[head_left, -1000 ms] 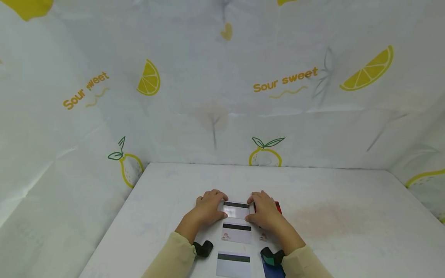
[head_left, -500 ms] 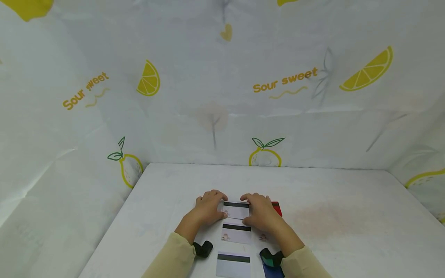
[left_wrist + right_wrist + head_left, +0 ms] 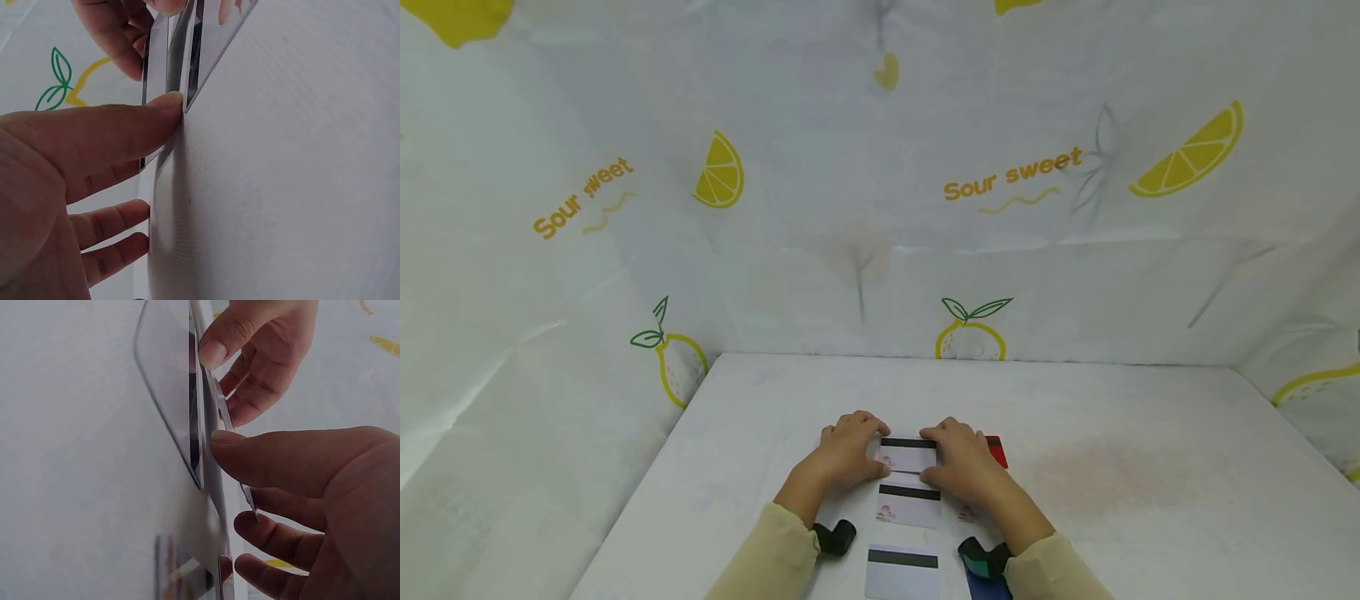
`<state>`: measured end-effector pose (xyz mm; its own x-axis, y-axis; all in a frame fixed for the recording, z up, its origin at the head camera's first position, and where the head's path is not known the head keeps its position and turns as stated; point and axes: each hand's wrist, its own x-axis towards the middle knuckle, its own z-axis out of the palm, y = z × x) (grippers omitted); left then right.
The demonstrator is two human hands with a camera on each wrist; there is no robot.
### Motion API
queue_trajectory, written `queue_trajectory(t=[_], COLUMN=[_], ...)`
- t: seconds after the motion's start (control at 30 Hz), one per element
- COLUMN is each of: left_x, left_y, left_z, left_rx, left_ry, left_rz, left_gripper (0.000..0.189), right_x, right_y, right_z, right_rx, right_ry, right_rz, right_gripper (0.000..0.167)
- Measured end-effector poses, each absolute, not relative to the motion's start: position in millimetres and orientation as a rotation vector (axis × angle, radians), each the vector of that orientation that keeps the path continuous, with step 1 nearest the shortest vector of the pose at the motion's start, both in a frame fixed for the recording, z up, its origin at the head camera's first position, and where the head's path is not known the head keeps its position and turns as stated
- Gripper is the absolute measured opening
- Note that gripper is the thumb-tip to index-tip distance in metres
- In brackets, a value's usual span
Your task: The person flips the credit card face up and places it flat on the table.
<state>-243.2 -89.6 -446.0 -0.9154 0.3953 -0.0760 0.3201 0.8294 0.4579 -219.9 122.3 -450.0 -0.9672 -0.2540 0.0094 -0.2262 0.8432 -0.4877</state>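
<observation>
A white card with a black magnetic stripe [image 3: 908, 455] is tilted slightly off the table between both hands. My left hand [image 3: 848, 450] pinches its left end, thumb [image 3: 159, 115] on the near edge and fingers behind. At the right end, my right hand [image 3: 962, 458] pinches the same card, its thumb [image 3: 232, 450] on the near side. Just in front, a second striped white card [image 3: 908, 505] lies flat. Nearer me is a third striped card [image 3: 902, 573]. A red card [image 3: 996, 451] shows partly behind my right hand.
Part of another printed card [image 3: 967, 513] peeks out beside my right wrist. A blue card [image 3: 988, 586] lies under the right wrist's black strap [image 3: 985, 557]. The white table [image 3: 1120, 500] ends at a lemon-print sheet [image 3: 820, 250].
My right hand has moved left, off the red card's side and onto the right end of the striped card. The left hand has stayed in place.
</observation>
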Motion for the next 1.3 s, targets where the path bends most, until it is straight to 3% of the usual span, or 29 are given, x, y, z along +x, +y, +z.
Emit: queue_trajectory(t=[0.5, 1.3], left_x=[-243.0, -240.6], left_y=[-89.1, -87.8], left_z=[-437.1, -430.8], left_rx=[0.513, 0.662], left_ry=[2.827, 2.801], left_rz=[0.842, 0.945], left_gripper=[0.052, 0.053], right_x=[-220.6, -216.3], right_y=[123.2, 119.3], right_z=[-445.0, -440.0], right_rx=[-0.354, -0.495], right_ry=[2.941, 3.045], right_rz=[-0.830, -0.850], right_gripper=[0.062, 0.061])
